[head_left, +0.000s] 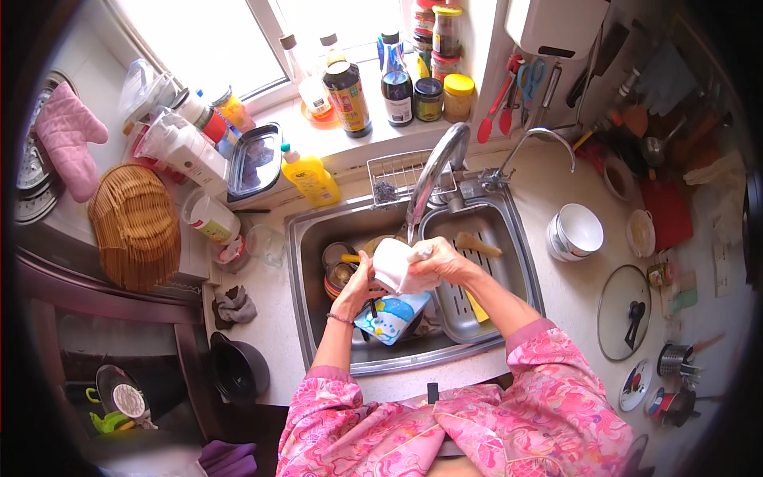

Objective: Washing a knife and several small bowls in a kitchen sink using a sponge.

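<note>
My left hand (pixel 356 285) grips the side of a white bowl (pixel 388 261), which is tilted over the sink. On the bowl's other side, my right hand (pixel 444 262) presses a whitish cloth (pixel 422 253) to it; the fingers on the far side are hidden. A thin stream of water runs from the curved metal faucet (pixel 430 170) beside the bowl and my right fingers. Below lies a blue-and-white patterned item (pixel 394 316) in the left basin of the steel sink (pixel 301 298), along with stacked dishes (pixel 337 277) and a yellow handle, partly covered by my left hand.
The right basin holds a draining tray (pixel 512 292) with a wooden-looking brush or handle (pixel 478 244). Stacked white bowls (pixel 575 232) and a glass lid (pixel 624 313) lie to the right. A yellow detergent bottle (pixel 311 177) stands behind the sink; a black pot (pixel 239 366) is at the left.
</note>
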The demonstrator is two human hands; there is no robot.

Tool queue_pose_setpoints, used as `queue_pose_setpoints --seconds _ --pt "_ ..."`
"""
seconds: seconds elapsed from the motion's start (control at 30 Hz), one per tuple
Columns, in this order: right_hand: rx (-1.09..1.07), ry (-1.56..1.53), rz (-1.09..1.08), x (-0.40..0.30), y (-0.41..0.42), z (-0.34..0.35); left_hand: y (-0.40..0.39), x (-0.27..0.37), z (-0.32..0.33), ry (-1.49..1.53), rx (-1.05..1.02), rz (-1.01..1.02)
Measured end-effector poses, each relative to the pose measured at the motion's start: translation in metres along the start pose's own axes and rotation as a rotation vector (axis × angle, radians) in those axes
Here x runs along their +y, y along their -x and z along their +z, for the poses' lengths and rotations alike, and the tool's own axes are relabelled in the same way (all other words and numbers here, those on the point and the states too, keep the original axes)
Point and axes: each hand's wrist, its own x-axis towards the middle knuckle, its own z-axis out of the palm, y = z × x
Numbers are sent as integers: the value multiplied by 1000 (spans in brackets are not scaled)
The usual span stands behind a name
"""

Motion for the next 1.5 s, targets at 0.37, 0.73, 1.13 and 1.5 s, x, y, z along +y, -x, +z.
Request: queue_pose_setpoints --seconds 0.37,0.73,1.13,1.5 --pt "-52 -753 -6 35 -7 -48 -8 -10 23 993 -343 251" --pt "558 211 -571 15 -16 6 -3 12 52 505 111 545" --pt "723 555 -666 15 -5 12 -13 6 66 463 201 519" --pt "719 351 -560 12 -4 31 -22 -5 74 255 373 434"
